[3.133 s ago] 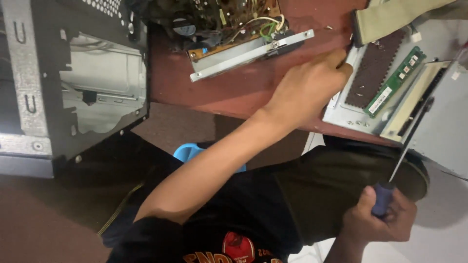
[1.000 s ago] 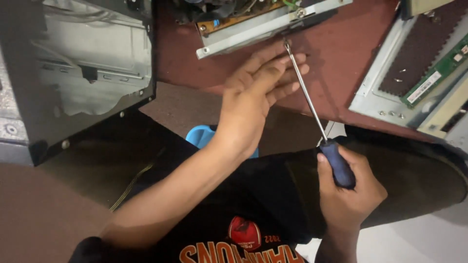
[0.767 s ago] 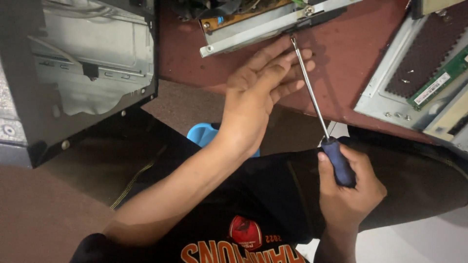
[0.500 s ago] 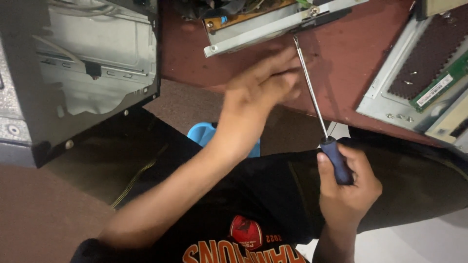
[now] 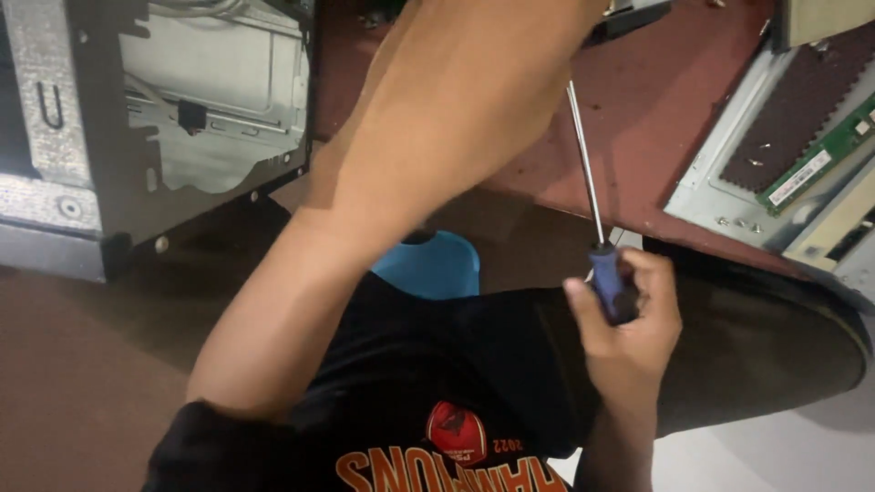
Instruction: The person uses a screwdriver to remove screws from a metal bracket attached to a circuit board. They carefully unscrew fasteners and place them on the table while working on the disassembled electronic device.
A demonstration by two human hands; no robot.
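My right hand [image 5: 629,319] is closed around the blue handle of a long screwdriver [image 5: 586,173]. Its thin metal shaft points up and away over the red-brown table [image 5: 656,100], the tip bare in the air. My left forearm [image 5: 410,164] stretches diagonally across the middle of the view and leaves the picture at the top edge, so my left hand is hidden. A dark corner of a metal part [image 5: 629,14] shows at the top edge beside that arm.
An open grey computer case [image 5: 182,118] stands at the left. At the right lies a metal tray [image 5: 720,205] with small screws, a dark perforated board [image 5: 802,109] and a green memory stick [image 5: 811,169]. A blue stool [image 5: 428,264] shows below the table edge.
My left hand rose from the table beside the screwdriver tip and went forward out of view. The right hand keeps the screwdriver at about the same place.
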